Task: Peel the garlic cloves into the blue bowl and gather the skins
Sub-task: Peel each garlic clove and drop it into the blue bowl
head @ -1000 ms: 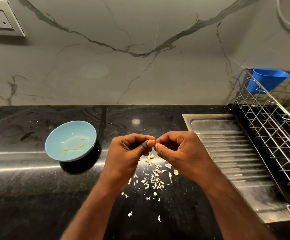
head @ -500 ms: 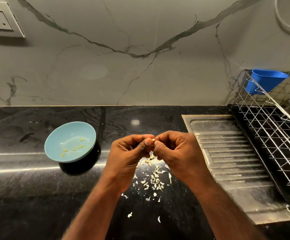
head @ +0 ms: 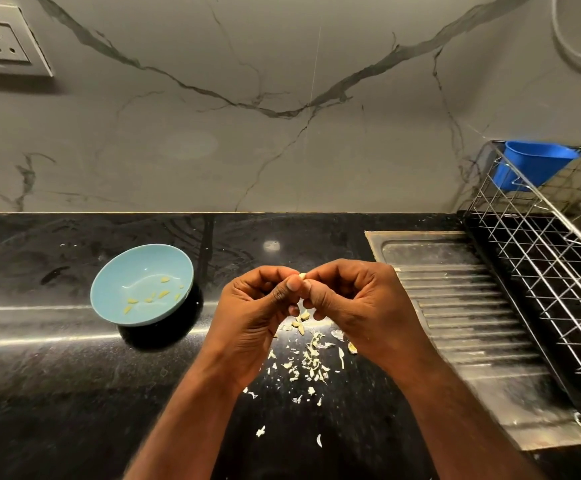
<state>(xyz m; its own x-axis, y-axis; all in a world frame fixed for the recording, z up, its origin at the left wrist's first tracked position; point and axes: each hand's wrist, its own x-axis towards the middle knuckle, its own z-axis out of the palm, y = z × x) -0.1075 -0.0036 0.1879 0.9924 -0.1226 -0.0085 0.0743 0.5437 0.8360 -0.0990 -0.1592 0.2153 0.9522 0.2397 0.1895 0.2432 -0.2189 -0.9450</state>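
Above the worktop's [head: 57, 393] front edge, both hands [head: 301, 289] pinched a garlic clove [head: 302, 275], peeling; dropping it in the blue bowl [head: 109, 299] likely came next.

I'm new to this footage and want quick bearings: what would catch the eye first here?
Two hands, the left hand and right hand, meet mid-frame above the black counter, pinching a clove between their fingertips. Pale skins lie scattered on the counter beneath them. To the left, a blue bowl holds a few peeled cloves.
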